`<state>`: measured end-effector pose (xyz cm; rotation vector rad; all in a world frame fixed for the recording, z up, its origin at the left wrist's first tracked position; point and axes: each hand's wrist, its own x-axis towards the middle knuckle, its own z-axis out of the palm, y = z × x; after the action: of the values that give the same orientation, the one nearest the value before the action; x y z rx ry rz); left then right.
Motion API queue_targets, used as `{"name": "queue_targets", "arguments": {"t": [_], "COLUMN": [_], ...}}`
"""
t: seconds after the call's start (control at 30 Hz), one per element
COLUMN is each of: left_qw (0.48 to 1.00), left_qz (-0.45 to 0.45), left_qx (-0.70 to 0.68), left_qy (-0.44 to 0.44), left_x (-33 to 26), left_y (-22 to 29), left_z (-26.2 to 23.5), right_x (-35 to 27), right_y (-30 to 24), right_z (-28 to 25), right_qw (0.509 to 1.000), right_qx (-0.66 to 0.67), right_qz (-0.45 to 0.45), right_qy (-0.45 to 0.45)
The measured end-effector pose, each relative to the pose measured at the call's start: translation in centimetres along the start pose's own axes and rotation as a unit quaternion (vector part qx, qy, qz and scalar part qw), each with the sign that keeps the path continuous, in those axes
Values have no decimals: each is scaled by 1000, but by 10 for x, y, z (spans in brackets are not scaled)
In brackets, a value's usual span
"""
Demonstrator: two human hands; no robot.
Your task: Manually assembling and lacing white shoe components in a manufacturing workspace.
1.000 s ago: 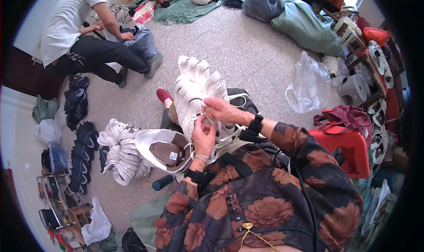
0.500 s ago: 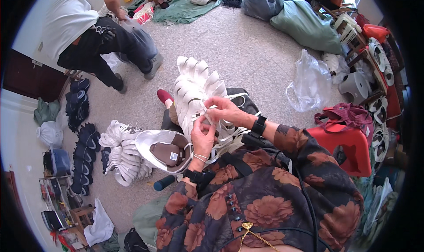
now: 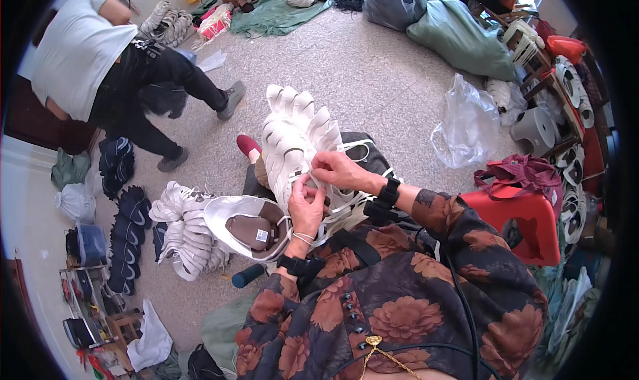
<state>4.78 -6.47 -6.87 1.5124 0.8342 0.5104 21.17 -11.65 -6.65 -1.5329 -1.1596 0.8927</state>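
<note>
A long row of nested white shoe uppers [image 3: 287, 130] lies across my lap, pointing away from me. My left hand [image 3: 307, 205] is closed at the near upper's lacing, thumb and fingers pinched on a white shoelace [image 3: 307, 175]. Just right of it, my right hand [image 3: 338, 170] also pinches the lace, its fingertips close to the left ones. Loose laces [image 3: 359, 144] trail to the right of the stack. Beside my left wrist, an upper with a brown lining [image 3: 249, 230] lies with its opening facing up.
More white uppers [image 3: 186, 230] lie at my left, with dark blue uppers [image 3: 126, 240] in rows beyond. A person [image 3: 126, 74] is at the far left. A red stool [image 3: 519, 220] stands at right, near a clear plastic bag [image 3: 469, 127]. Green sacks [image 3: 459, 37] lie at the back.
My right hand's fingers have shifted slightly at the lace, while my left hand stays nearly in place. The person at the far left has moved left, one arm now raised near the head.
</note>
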Motion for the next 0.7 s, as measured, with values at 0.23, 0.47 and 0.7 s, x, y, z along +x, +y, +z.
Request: {"name": "queue_targets", "arguments": {"t": [0.23,0.47,0.7], "left_qw": [1000,999,998], "left_qz": [8,3,36], "left_qx": [-15,-49,5], "left_qy": [-9,15,54], "left_x": [0,7,8], "left_y": [-2,-15,-9], "left_z": [1,2,8], "right_x": [-6,-12,-11], "right_y": [22,9,11], "right_z": [6,6,-2], "right_qw": [998,997,998], "right_qx": [7,-22,-29], "right_qz": [-14,-60,-46], "right_qy": [62,31,-34]}}
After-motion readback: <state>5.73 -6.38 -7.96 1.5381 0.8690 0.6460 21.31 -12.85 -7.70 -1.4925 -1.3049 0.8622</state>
